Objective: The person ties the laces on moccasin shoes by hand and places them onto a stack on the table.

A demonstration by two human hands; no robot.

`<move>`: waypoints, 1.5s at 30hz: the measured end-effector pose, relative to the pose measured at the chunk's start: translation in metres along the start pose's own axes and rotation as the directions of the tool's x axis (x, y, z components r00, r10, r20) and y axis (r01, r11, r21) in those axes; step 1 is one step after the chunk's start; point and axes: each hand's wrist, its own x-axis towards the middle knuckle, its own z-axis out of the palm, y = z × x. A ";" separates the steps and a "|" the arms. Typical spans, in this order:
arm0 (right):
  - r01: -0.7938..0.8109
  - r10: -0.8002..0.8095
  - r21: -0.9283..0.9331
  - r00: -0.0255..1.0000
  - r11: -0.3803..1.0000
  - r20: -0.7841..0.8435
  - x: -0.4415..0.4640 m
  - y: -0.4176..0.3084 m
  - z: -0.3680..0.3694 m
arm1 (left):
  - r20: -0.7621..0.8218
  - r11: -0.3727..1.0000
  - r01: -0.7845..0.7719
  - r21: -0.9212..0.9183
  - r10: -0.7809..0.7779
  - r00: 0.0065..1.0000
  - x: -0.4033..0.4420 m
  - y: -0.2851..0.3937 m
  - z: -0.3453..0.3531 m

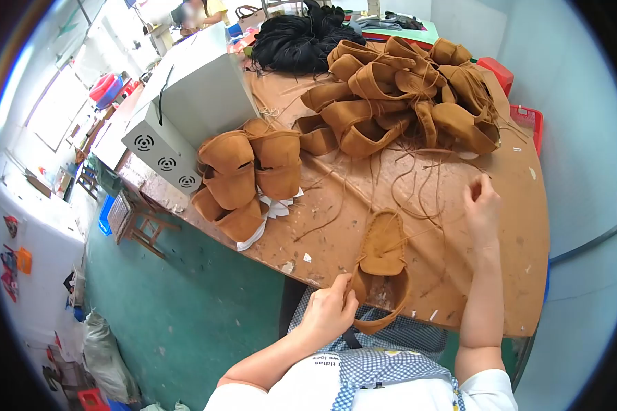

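Observation:
A tan suede moccasin upper (pixel 382 255) lies at the table's near edge, toe pointing away from me and heel opening toward my apron. My left hand (pixel 330 307) is closed on the left side of its collar, thumb and fingers pinching the edge. Out to the right, my right hand (pixel 483 205) is raised over the table with its fingertips pinched together. Whatever is between them, perhaps a thread, is too small to make out. Thin brown laces (pixel 418 195) trail across the table between the upper and the pile behind it.
A large heap of similar uppers (pixel 377 127) covers the table's back. Stacked uppers (pixel 230 171) stand at left beside a grey box (pixel 192 96). A black bundle of cords (pixel 301 38) lies behind. A wooden stool (pixel 140 222) stands on the green floor; another person (pixel 202 15) sits far back.

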 end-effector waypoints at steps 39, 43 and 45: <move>0.179 -0.421 0.471 0.769 0.864 0.481 -0.082 -0.055 0.017 | 0.030 0.941 -0.273 0.201 0.273 0.962 0.096 0.001 0.019; 0.082 -0.368 0.490 0.768 0.868 0.524 -0.081 -0.055 0.019 | 0.043 0.948 -0.252 0.196 0.248 0.968 0.108 -0.001 0.024; 0.069 -0.347 0.474 0.775 0.878 0.529 -0.081 -0.057 0.018 | 0.066 0.952 -0.242 0.188 0.233 0.970 0.113 -0.001 0.026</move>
